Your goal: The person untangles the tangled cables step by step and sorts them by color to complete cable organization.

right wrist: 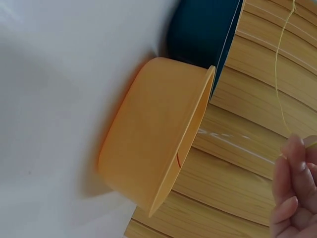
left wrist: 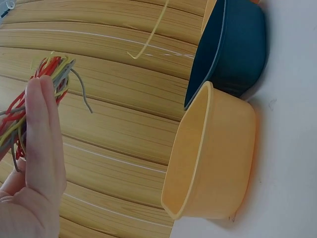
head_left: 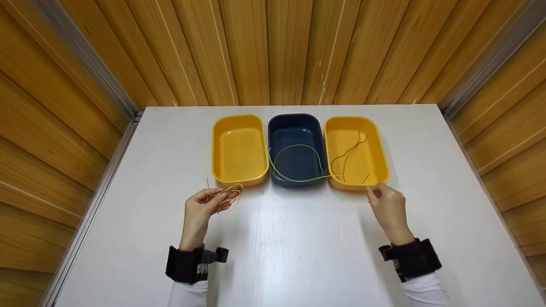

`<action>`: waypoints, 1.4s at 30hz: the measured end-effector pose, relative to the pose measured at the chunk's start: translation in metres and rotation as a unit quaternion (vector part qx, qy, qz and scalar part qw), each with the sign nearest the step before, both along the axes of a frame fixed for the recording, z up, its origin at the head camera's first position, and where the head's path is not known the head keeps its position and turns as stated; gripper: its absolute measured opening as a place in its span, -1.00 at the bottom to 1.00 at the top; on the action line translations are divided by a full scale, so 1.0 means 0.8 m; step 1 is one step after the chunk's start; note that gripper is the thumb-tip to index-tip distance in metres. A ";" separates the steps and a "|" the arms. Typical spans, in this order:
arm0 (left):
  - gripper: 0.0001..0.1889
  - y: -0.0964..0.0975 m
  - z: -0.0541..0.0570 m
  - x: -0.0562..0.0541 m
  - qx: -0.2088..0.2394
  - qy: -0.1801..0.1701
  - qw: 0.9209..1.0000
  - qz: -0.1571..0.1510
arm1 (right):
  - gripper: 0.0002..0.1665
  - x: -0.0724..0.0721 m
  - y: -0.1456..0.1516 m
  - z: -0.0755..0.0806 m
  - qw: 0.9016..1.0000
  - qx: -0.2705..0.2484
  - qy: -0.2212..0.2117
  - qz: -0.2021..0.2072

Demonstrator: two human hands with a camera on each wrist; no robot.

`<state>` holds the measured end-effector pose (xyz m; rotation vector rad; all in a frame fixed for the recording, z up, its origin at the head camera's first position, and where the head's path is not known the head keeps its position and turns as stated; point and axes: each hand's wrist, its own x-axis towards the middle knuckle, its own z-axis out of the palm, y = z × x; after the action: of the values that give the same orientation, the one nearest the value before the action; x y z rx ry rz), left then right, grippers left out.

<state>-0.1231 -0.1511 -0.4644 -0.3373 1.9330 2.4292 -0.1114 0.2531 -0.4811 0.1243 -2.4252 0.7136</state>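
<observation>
My L hand (head_left: 197, 209) pinches a multicol. wire bundle (head_left: 230, 194) btwn thumb & fingers, near L yellow bin (head_left: 241, 155). My R hand (head_left: 390, 209), fingertips together, pinches a thin yellow strand (head_left: 298, 181) by R yellow bin (head_left: 379, 149); strand loops over navy bin (head_left: 296, 132). Reddish strands (head_left: 351, 150) lie in R yellow bin. Bins sit in a row on worktop (head_left: 277, 243).
</observation>
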 end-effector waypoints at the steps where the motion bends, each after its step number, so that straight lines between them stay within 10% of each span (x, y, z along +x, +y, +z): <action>1: -0.83 0.002 -0.001 0.000 0.000 0.000 1.000 -0.002 | -0.90 -0.001 -0.003 0.000 1.000 0.000 -0.010 -0.002; 42: -0.92 0.017 -0.023 0.020 -0.021 -0.029 0.999 -0.016 | -0.84 -0.039 -0.054 0.008 0.984 -0.059 -0.161 -0.050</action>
<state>-0.1075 -0.1377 -0.4825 -0.3717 1.9518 2.3357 -0.1429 0.2098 -0.4744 -0.1732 -2.6612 0.8856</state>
